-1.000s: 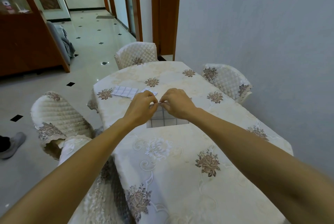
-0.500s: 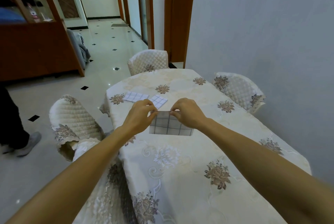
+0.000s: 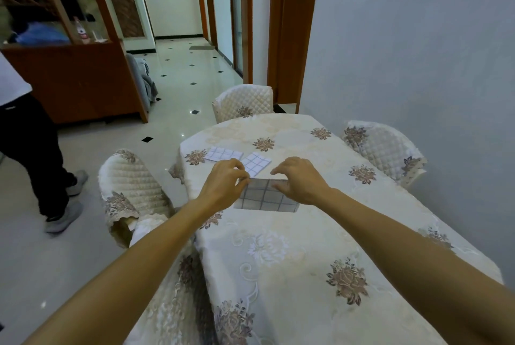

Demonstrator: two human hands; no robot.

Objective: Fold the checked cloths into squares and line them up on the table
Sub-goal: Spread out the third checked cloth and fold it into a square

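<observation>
A grey checked cloth (image 3: 264,199), folded to a rectangle, lies on the table (image 3: 306,233) in front of me. My left hand (image 3: 225,183) pinches its far left corner. My right hand (image 3: 302,181) rests on its far right edge with fingers curled over the fold. Beyond my hands lie two folded white checked cloths side by side: one (image 3: 224,154) at the left edge of the table, another (image 3: 256,163) just right of it, partly behind my left fingers.
Three quilted chairs surround the floral-clothed table: left (image 3: 131,188), far end (image 3: 245,102), right (image 3: 387,149). A grey wall runs close along the right. A person (image 3: 33,149) walks on the tiled floor at left, near a wooden cabinet (image 3: 72,79).
My hands have spread apart along the cloth's far edge and lowered it onto the table. The view tilted up, and a person has walked into sight at left.
</observation>
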